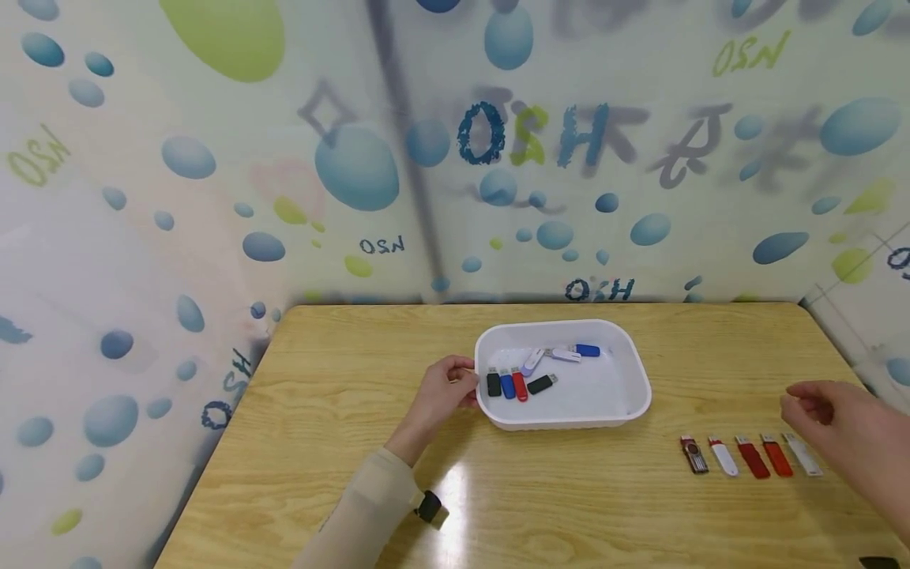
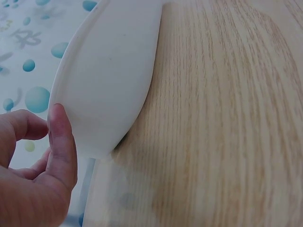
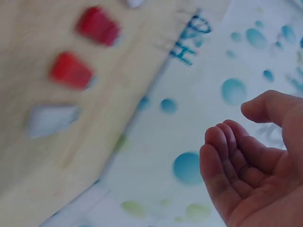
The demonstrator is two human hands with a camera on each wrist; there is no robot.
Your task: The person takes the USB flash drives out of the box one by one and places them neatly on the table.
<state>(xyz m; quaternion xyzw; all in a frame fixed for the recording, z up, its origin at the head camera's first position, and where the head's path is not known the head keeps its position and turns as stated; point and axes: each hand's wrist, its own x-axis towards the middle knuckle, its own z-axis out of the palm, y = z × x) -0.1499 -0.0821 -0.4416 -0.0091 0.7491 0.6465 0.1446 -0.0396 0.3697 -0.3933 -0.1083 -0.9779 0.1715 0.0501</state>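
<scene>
Pinching the white tray [image 1: 562, 423] at 9 o'clock with the left hand [image 1: 442, 392]: good for stopping slips. Holding nothing in the right hand [image 1: 847, 431], with fingers loosely bent. Just beside it, toward 8 o'clock: a white USB stick [image 1: 803, 456], last in a row of five [image 1: 753, 457] at the tray's 4 o'clock. Best to pinch just one, gently, by its sides.

Things are carried by a light wood-grain table [image 1: 341, 395]. A white tray [image 1: 597, 399], round-cornered, is set on it towards the far edge. At right, nearer the front, five USB sticks [image 1: 753, 457] are laid apart in one row, left to right: dark-and-silver stick [image 1: 694, 456], white stick with red end [image 1: 724, 458], dark red stick [image 1: 753, 460], orange-red stick [image 1: 777, 457], whitish stick [image 1: 804, 457].
</scene>
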